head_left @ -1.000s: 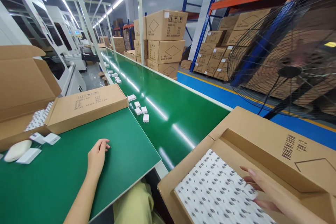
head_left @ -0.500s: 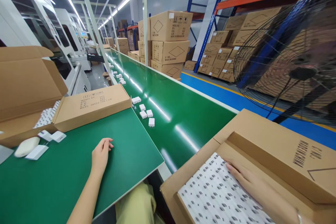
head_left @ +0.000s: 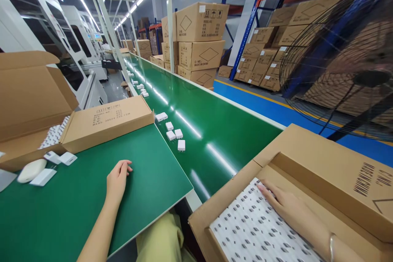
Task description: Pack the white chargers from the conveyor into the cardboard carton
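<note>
My left hand (head_left: 119,178) rests on the green tabletop (head_left: 92,208), its fingers loosely curled together with nothing visible in them. At the lower right, my right hand (head_left: 285,204) reaches into an open cardboard box (head_left: 307,172). Its fingers are stretched out and touch the far corner and edge of a white tray layer (head_left: 248,225) lying in the box. Dark slots or prongs dot that layer in rows. Several white plug chargers (head_left: 181,145) sit on the green conveyor belt (head_left: 215,131) beyond the table edge.
On the table's left stand an open carton (head_left: 30,90) and a flat carton (head_left: 113,116). Near them lie a rounded white object (head_left: 32,170) and several white chargers (head_left: 67,158). Stacked cartons (head_left: 201,55) line the belt's far side; a large fan (head_left: 365,77) stands at right.
My right hand has shifted slightly back along the tray edge towards its far corner, with the fingers a little more spread. The left hand stays put. The view has turned slightly.
</note>
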